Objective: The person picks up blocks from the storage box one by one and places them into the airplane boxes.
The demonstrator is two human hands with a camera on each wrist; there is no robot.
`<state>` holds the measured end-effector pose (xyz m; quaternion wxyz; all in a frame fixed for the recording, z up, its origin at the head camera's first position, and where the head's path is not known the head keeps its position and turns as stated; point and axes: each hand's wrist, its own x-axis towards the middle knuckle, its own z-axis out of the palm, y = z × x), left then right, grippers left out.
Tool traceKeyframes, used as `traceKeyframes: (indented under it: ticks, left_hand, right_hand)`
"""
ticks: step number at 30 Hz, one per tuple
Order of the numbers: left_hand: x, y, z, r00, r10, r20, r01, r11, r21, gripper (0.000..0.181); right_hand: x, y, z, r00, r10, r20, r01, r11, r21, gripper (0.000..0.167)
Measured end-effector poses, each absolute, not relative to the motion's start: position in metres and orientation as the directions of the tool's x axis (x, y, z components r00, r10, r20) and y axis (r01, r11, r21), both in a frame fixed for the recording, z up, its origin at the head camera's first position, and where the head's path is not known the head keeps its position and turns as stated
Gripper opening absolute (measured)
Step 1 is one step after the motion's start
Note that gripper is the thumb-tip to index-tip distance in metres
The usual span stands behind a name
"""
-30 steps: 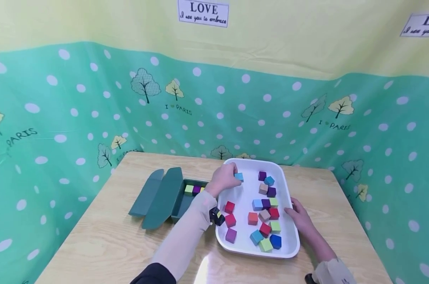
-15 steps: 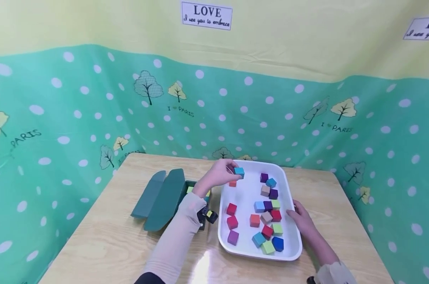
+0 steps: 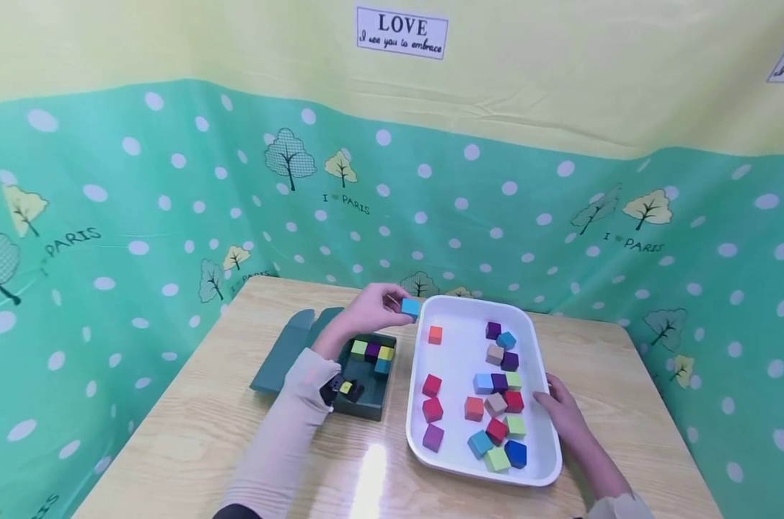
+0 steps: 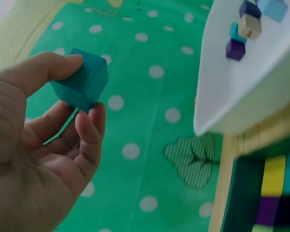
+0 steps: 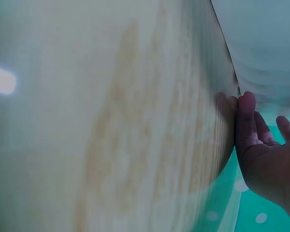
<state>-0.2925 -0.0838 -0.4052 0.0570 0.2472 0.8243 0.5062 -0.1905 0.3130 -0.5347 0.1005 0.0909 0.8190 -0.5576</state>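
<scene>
A blue cube [image 3: 410, 308] is pinched in my left hand [image 3: 373, 310], held up between the dark green box and the white tray. In the left wrist view the thumb presses on top of this cube [image 4: 84, 79] and fingertips support it from below. My right hand [image 3: 563, 412] rests against the right side of the white tray [image 3: 456, 360], thumb near the rim. The right wrist view has its fingers [image 5: 246, 116] fairly straight at the tray's outer wall. Inside the green box [image 3: 359, 408] sit a light green, a purple, a yellow and a blue cube.
Several coloured cubes lie scattered in the tray, among them an orange cube [image 3: 435, 334] and a magenta cube [image 3: 433, 437]. The box's green lid flaps [image 3: 281, 360] spread out to its left. Behind the wooden table [image 3: 190, 425] hangs a patterned cloth [image 3: 340, 238].
My left hand has lifted the blue cube out of the tray and carried it left toward the box, uncovering an orange cube. The right hand stays at the tray. The head view has shifted slightly.
</scene>
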Motion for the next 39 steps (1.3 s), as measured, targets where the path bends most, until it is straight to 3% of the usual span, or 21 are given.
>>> traceKeyframes:
  ticks: [7, 13, 19, 30, 39]
  left_hand:
    - [-0.291, -0.115, -0.41, -0.865, 0.497, 0.063, 0.319, 0.45, 0.834, 0.03]
    - [-0.29, -0.129, -0.434, -0.854, 0.52, 0.012, 0.363, 0.58, 0.729, 0.029]
    - [-0.287, -0.14, -0.458, -0.844, 0.535, -0.033, 0.367, 0.62, 0.693, 0.029]
    - [-0.279, -0.15, -0.491, -0.89, 0.455, -0.028, 0.353, 0.727, 0.588, 0.03]
    - [-0.273, -0.144, -0.498, -0.9, 0.434, 0.043, 0.417, 0.829, 0.372, 0.033]
  right_hand:
    - [-0.192, 0.314, -0.534, -0.962, 0.027, -0.272, 0.264, 0.349, -0.899, 0.064]
    - [-0.191, 0.317, -0.535, -0.964, 0.038, -0.262, 0.258, 0.363, -0.896, 0.061]
    - [-0.19, 0.317, -0.535, -0.965, 0.041, -0.259, 0.255, 0.371, -0.893, 0.061]
    - [-0.19, 0.315, -0.536, -0.962, 0.028, -0.272, 0.264, 0.352, -0.898, 0.062]
    - [-0.189, 0.314, -0.534, -0.964, 0.032, -0.264, 0.258, 0.351, -0.9, 0.06]
